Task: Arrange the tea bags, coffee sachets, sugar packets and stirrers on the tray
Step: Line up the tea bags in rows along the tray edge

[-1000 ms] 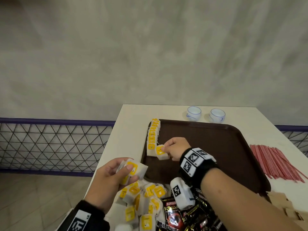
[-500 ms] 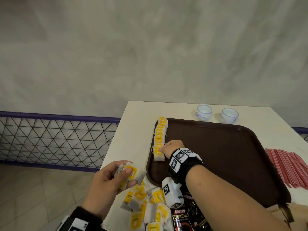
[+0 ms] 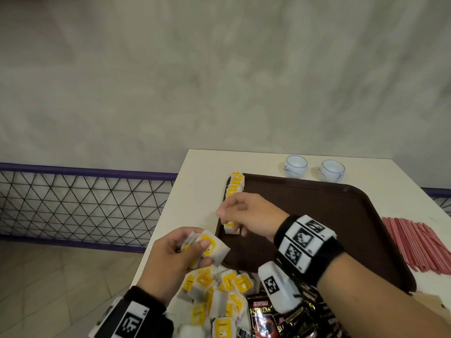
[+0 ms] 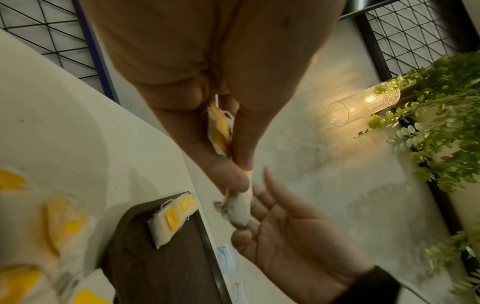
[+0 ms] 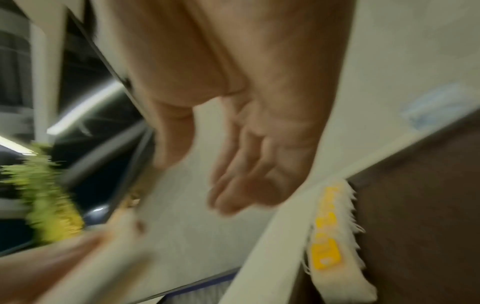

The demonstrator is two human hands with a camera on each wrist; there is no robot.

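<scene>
My right hand [image 3: 246,213] has lifted off the row of tea bags [image 3: 234,189] along the left edge of the brown tray [image 3: 317,215], where half a second ago its fingers were pressed down on the nearest bag; it now hovers just above the near end of that row, fingers loose and empty, reaching toward my left hand [image 3: 170,259]. My left hand has come up closer to the tray's near left corner and still grips a small bunch of tea bags [image 3: 207,247], thumb on top of a yellow tag. In the left wrist view one white bag hangs down from that bunch [image 4: 240,207], with my right palm [image 4: 291,242] open just beside it; I cannot tell whether the fingers touch it. The loose pile of tea bags [image 3: 219,296] lies on the white table [image 3: 195,181] just in front of the tray's near left corner, with black coffee sachets [image 3: 263,318] beside it, partly covered by my right forearm and cut off at the bottom of the head view. Red stirrers [image 3: 422,245] lie on the table right of the tray, cut off by the picture edge. Two small cups [image 3: 314,167] stand beyond the tray's far edge. The right wrist view is badly blurred; it shows only my slack fingers [image 5: 241,185] and the row's yellow tags [image 5: 327,236].
</scene>
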